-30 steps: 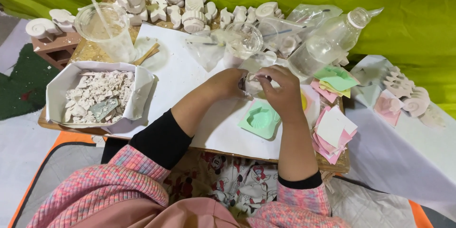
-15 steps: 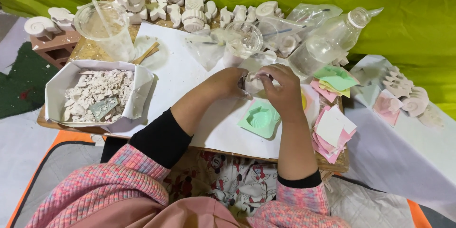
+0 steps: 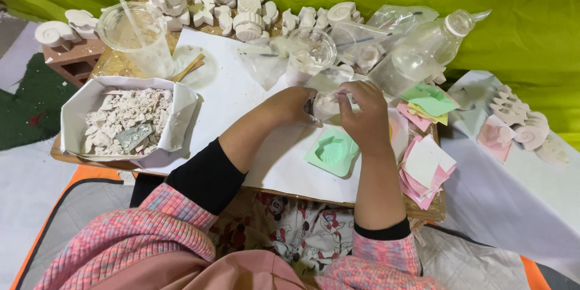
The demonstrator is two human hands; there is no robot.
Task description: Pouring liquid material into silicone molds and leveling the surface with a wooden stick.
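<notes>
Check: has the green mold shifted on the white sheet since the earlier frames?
No. The green mold lies where it did, just below both hands, left of the paper squares.

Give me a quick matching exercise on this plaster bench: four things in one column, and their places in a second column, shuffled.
Things:
1. pale green square mould with a shell-shaped hollow
2. white paper tray of broken plaster pieces
3. clear plastic bottle with a white nozzle cap
4. small white plaster cast

Places:
A. lying on its side at the back right of the board
B. held between the left hand and the right hand
C. flat on the white sheet, just below the hands
D. at the left end of the board

Pairs: 1-C, 2-D, 3-A, 4-B
</notes>
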